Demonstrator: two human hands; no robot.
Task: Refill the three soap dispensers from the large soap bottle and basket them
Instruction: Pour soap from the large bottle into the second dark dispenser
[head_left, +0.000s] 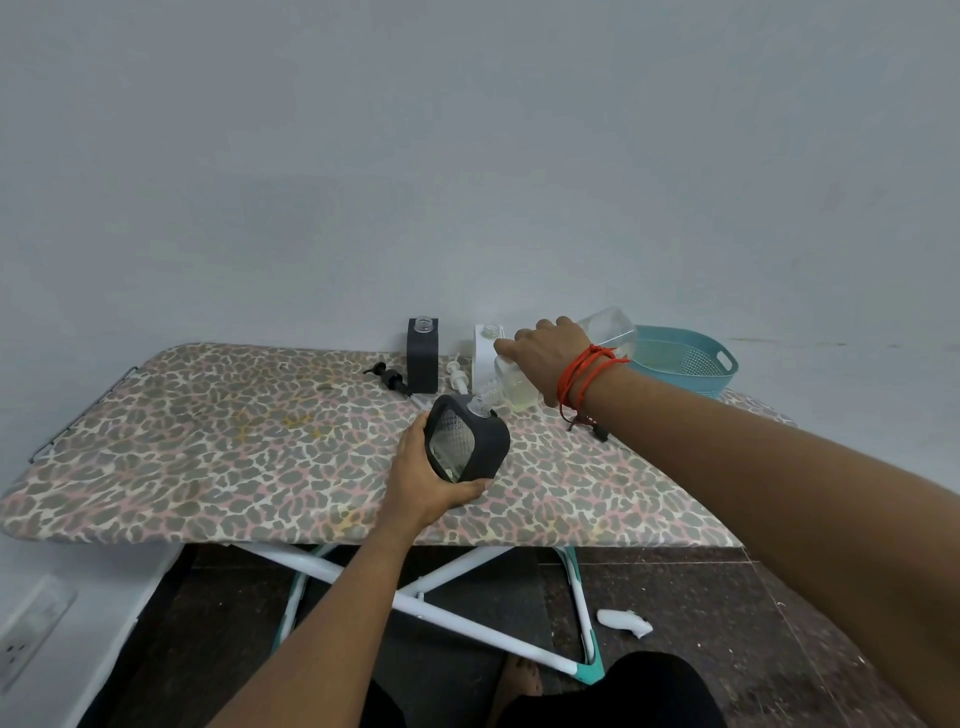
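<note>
Fingers of left hand (420, 480) grip dark dispenser (491, 441); those of right hand (551, 354), soap bottle (612, 328).

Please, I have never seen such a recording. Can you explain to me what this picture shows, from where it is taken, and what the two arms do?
There is no machine here. The arms are a person's own, and the single camera sits on that person's head, looking forward and down. The surface is an ironing board with a spotted cover. The left hand grips a dark soap dispenser, tilted, with its pump removed. The right hand holds the large soap bottle tipped, its neck at the dispenser's opening. Behind stand a second dark dispenser and a white dispenser, both open, with loose pumps lying beside them. A blue-green basket stands at the far right.
</note>
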